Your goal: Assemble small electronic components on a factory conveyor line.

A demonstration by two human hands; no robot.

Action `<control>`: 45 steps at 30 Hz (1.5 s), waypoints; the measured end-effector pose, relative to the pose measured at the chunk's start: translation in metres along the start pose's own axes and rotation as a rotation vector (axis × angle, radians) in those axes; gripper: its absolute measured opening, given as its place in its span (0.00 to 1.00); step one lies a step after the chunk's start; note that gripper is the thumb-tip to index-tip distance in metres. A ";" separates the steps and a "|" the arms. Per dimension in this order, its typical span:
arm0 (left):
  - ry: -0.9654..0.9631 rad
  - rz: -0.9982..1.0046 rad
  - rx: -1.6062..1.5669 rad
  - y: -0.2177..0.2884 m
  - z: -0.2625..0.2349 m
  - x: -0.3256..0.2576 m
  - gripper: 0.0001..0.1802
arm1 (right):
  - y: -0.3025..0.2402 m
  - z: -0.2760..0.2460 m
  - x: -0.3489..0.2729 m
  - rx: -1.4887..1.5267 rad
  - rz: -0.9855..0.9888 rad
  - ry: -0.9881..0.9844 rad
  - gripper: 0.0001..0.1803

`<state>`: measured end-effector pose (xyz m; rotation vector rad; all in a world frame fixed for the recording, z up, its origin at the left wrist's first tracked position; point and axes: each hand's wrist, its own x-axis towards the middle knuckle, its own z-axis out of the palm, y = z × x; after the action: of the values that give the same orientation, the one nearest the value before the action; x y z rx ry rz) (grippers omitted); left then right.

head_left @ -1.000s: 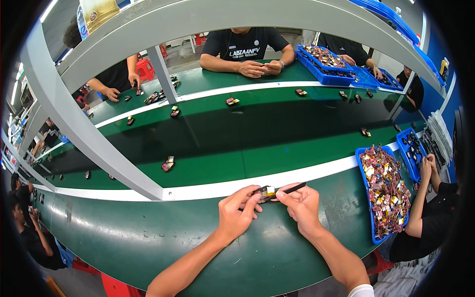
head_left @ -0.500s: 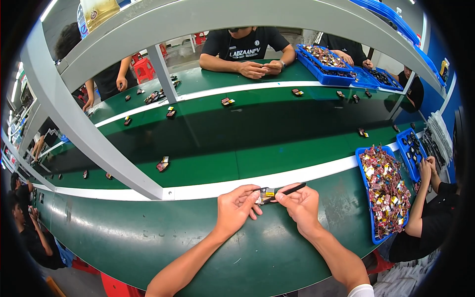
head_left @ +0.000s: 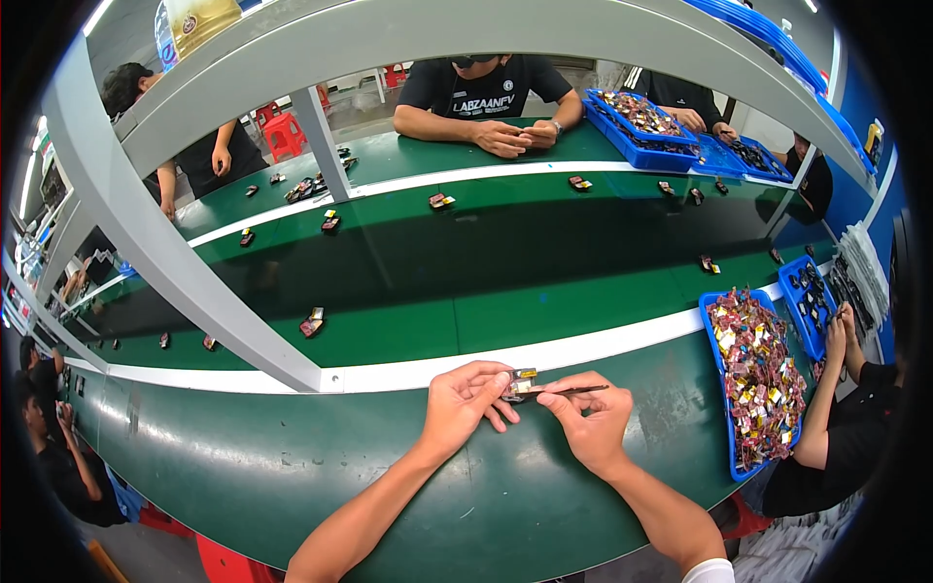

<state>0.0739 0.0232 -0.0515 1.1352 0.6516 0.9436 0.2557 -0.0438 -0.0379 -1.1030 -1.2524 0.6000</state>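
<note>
Above the near side of the green bench, my left hand (head_left: 461,406) is closed on a small black electronic module (head_left: 522,380) with a yellow and whitish face, pinched by its left side. My right hand (head_left: 595,420) is closed round slim black tweezers (head_left: 587,390), held between thumb and fingers. They lie nearly level, their back end pointing right. Their front end reaches the lower edge of the module; whether the tips grip anything is too small to tell.
A blue tray (head_left: 717,379) heaped with small red and yellow circuit boards stands on my right. A smaller blue tray (head_left: 806,321) holds black parts beside a co-worker's hands (head_left: 841,335). Past the white rail (head_left: 418,371), a green conveyor belt (head_left: 505,316) carries scattered modules. A grey post (head_left: 194,243) rises at left.
The tweezers have turned flatter and narrower in view as my right hand rolled slightly. The module stays in my left hand, tilted a little. Modules on the belt have shifted slightly left.
</note>
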 end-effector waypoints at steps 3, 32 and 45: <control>-0.006 0.010 -0.009 0.000 -0.001 0.000 0.15 | 0.000 0.001 0.000 -0.023 -0.015 -0.005 0.05; 0.015 0.046 0.006 -0.004 0.001 -0.003 0.14 | 0.000 -0.001 0.003 0.049 0.091 -0.031 0.05; 0.039 0.068 0.013 -0.005 0.000 -0.003 0.13 | -0.004 -0.003 0.005 -0.182 -0.093 -0.065 0.05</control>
<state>0.0739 0.0194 -0.0563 1.1589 0.6542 1.0228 0.2592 -0.0425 -0.0322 -1.1759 -1.4279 0.4614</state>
